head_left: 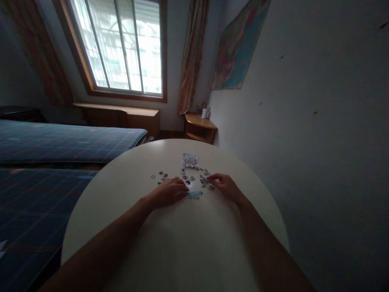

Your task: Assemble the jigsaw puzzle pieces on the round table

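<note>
Small jigsaw puzzle pieces lie on a round white table (194,243). A light-blue joined strip of puzzle (195,195) is nearest to me. My left hand (172,191) lies palm down with fingers stretched out, their tips at the strip's left end, partly covering loose pieces. On the right, my right hand (224,185) has its index finger and thumb brought together at a puzzle piece in the right cluster of loose pieces (204,182); the piece is largely hidden. More loose pieces (164,177) are scattered beyond my left hand.
A small printed picture packet (190,160) lies behind the pieces. Left of the table is a bed with a dark plaid cover (60,142). A corner shelf (200,123) and a low wooden desk (136,115) stand beyond; a white wall (304,142) rises at right.
</note>
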### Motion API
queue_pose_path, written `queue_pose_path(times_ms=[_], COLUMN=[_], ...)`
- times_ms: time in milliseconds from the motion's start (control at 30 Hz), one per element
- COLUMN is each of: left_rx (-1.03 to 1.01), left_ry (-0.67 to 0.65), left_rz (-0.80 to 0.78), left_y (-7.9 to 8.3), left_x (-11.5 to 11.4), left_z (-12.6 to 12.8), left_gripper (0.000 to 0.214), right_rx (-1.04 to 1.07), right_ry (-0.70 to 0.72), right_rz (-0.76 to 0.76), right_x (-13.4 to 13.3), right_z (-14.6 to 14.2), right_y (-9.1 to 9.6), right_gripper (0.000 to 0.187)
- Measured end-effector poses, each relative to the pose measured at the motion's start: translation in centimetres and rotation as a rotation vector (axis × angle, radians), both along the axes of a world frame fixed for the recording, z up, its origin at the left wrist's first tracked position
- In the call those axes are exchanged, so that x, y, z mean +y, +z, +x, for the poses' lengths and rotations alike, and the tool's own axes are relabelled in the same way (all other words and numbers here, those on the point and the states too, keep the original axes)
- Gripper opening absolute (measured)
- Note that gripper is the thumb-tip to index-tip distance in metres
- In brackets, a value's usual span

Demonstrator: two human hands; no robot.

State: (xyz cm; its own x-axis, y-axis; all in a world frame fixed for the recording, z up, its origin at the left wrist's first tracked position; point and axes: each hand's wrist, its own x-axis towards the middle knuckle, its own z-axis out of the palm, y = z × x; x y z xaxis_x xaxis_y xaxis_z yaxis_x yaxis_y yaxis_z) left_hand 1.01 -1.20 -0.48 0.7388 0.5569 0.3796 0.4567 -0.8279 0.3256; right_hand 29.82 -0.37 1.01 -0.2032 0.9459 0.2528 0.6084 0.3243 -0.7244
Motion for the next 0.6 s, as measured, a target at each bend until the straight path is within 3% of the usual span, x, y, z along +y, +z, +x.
queue_pose_path(times_ms=[233, 600], left_rx=[-0.018, -0.002], left_ry=[-0.002, -0.034], left_rz=[-0.026, -0.042], left_y=[0.2, 0.7], left_x=[-0.3, -0.5], left_z=[0.4, 0.1], left_gripper=[0.016, 0.014], right_rx=[-0.065, -0.147], right_ry=[0.202, 0.3], right_rz=[0.021, 0.05], right_x=[-1.8, -2.0], right_z=[-4.0, -4.7], right_y=[0.1, -0.3], right_gripper=[0.016, 0.012])
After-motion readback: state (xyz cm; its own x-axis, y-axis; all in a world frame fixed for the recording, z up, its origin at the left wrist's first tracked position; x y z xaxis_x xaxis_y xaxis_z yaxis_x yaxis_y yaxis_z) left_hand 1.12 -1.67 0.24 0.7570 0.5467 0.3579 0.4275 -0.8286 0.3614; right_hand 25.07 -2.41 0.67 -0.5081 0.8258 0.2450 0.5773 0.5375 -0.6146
